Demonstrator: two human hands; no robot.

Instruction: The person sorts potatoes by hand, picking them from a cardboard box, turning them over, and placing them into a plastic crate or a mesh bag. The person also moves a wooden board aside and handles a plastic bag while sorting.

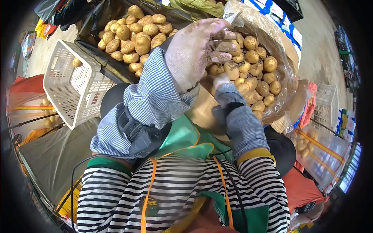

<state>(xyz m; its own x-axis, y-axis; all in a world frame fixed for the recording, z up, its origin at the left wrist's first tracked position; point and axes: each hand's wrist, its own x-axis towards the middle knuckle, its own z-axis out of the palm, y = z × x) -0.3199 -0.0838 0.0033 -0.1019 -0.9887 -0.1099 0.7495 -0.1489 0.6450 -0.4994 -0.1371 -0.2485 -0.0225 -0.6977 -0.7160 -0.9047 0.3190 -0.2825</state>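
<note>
My left hand point(194, 54), in a dirt-stained pale glove, is raised in front of the potatoes, palm turned partly down. Its fingers are apart and nothing shows between them. Lower and to the right, my right hand point(221, 79) reaches to the near left edge of a plastic-lined box point(289, 73) of potatoes point(262, 88). Only a small part of that glove shows, and its fingers are hidden behind the left hand and the potatoes. More potatoes point(142, 44) lie heaped on black sheeting to the left of the left hand.
A white plastic crate point(72, 89) with one potato point(77, 62) inside stands tilted at the left. Another white crate point(325, 105) is at the right. Bags with potatoes lie at both sides. Brown cardboard point(202, 106) is between my arms, near my knees.
</note>
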